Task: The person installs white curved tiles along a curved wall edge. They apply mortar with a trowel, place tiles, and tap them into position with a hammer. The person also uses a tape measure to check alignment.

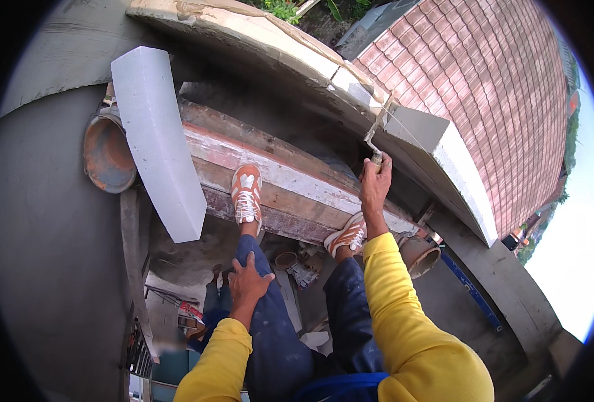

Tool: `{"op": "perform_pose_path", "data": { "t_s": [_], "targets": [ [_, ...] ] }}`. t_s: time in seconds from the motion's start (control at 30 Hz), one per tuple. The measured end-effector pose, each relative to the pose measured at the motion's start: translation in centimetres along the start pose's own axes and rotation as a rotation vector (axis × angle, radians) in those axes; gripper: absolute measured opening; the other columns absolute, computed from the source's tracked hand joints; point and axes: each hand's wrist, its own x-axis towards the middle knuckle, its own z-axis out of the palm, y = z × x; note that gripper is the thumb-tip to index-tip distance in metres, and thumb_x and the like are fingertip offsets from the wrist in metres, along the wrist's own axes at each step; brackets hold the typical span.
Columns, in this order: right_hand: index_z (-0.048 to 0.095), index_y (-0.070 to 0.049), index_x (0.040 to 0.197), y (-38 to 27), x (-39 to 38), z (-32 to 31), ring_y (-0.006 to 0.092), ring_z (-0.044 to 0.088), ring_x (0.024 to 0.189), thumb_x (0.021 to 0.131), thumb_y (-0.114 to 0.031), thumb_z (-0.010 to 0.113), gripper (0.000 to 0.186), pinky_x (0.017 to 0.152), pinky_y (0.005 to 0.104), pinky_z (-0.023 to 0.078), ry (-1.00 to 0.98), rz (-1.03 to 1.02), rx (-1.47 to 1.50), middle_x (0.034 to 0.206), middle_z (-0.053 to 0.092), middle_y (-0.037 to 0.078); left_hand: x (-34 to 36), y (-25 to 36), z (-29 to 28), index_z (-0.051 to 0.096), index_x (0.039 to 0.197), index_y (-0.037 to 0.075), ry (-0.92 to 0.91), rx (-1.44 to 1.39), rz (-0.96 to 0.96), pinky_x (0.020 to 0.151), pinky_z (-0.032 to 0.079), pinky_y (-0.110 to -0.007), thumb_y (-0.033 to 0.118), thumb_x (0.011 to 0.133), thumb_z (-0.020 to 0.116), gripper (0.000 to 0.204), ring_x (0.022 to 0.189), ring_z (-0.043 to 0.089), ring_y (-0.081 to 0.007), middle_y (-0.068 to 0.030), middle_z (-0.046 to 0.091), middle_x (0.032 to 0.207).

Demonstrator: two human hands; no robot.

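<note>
Right of centre, the right hand [375, 181] wraps its fingers round a trowel [372, 133] beside the block wall [297, 52], seemingly for control; lower centre, the left hand [247, 285] spreads over a trouser leg [278, 335], probably for balance above the planks [297, 199].

Strong daylight fills the view, bleaching the sky [568, 268] at right to featureless white. The roof tiles [471, 94] and white block [157, 144] are brightly lit, while deep shadow swallows the space behind the planks [277, 179]. The trowel [376, 159] looks reasonably sharp. Fisheye distortion bends edges toward a black rim.
</note>
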Motion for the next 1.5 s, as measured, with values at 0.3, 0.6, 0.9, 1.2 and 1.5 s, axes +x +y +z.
{"op": "perform_pose_path", "data": {
  "t_s": [0.3,0.6,0.9,1.2,1.5],
  "targets": [
    [0.064,-0.006,0.109,2.7,-2.2,-7.9,0.0060,0.051,0.052,0.106,-0.024,0.068,0.019,0.045,0.0240,0.040,-0.183,0.309,0.352,0.069,0.056,-0.003,-0.1,0.5,1.8,0.034,0.168,0.028,0.051,0.068,-0.037,0.117,0.045,-0.052,0.052,0.086,0.084,0.099,0.144,0.049,-0.0501,-0.0213,0.031,0.169],
    [0.064,0.003,0.119,4.3,-9.8,-10.5,0.0486,0.065,0.105,0.101,-0.032,0.069,0.040,0.092,0.0526,0.050,-0.124,-0.101,-0.328,0.114,0.069,0.026,-0.4,2.0,2.7,0.036,0.167,0.027,0.117,0.150,-0.034,0.117,0.046,-0.051,0.053,0.084,0.085,0.099,0.143,0.052,-0.0437,-0.0206,0.038,0.164],
    [0.061,-0.006,0.134,19.5,-15.8,-30.5,0.0501,0.069,0.111,0.100,-0.044,0.068,0.052,0.093,0.0569,0.053,0.192,0.592,-0.440,0.116,0.074,0.028,0.0,3.4,5.5,0.044,0.164,0.021,0.221,0.288,0.021,0.116,0.046,-0.052,0.052,0.083,0.086,0.096,0.142,0.054,-0.0434,-0.0229,0.041,0.162],
    [0.066,-0.016,0.140,47.7,-16.6,-57.2,0.0440,0.066,0.126,0.100,-0.046,0.067,0.050,0.104,0.0528,0.053,0.395,1.269,-0.621,0.134,0.072,0.020,-0.6,6.9,8.7,0.057,0.153,0.004,0.359,0.532,0.049,0.116,0.046,-0.050,0.043,0.083,0.089,0.086,0.134,0.056,-0.0460,-0.0298,0.041,0.152],
    [0.070,-0.014,0.137,58.0,-9.2,-58.8,0.0423,0.065,0.130,0.098,-0.049,0.066,0.053,0.107,0.0525,0.052,0.218,1.123,-0.583,0.137,0.071,0.020,-4.4,11.2,9.3,0.058,0.151,0.001,0.239,0.644,-0.009,0.122,0.039,-0.048,0.043,0.091,0.082,0.077,0.140,0.052,-0.0451,-0.0299,0.047,0.152]
  ]
}}
